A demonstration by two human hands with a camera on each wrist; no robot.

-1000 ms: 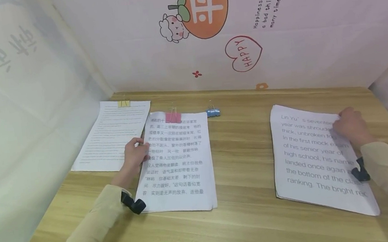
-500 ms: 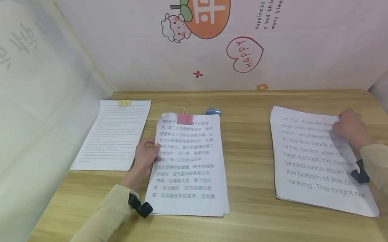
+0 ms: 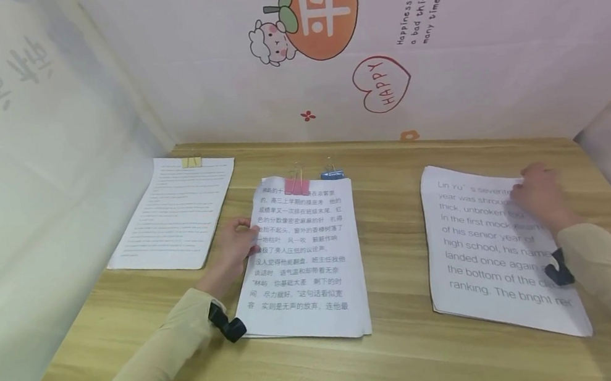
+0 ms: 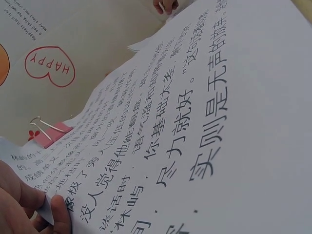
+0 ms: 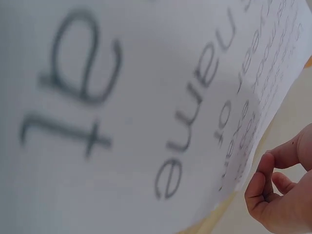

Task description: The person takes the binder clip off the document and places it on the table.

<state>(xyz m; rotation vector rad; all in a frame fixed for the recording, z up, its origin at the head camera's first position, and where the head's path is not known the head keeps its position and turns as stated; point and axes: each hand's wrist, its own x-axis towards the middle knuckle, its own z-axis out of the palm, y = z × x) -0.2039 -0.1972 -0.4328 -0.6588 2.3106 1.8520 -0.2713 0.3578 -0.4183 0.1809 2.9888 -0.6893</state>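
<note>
My left hand (image 3: 236, 247) grips the left edge of a stack of paper with Chinese print (image 3: 302, 265), thumb on top. A pink binder clip (image 3: 296, 186) sits on that stack's top edge, wire handles up. Right behind the top right corner is a blue binder clip (image 3: 332, 175). At the right lies a stack of paper with large English print (image 3: 491, 258), no clip showing on it. My right hand (image 3: 538, 197) hovers at its upper right edge; in the right wrist view its fingers (image 5: 256, 190) curl loosely just off the paper's edge, holding nothing.
Back left lies a third stack with small print (image 3: 169, 223), a yellow binder clip (image 3: 191, 162) on its top edge. All rest on a wooden table (image 3: 406, 354), with a white printed sheet (image 3: 251, 97) hanging along its back and more white sheeting at both sides.
My left hand has shifted the Chinese-print stack to the right, away from the yellow-clipped one and up to the blue clip. My right hand has moved slightly up and left.
</note>
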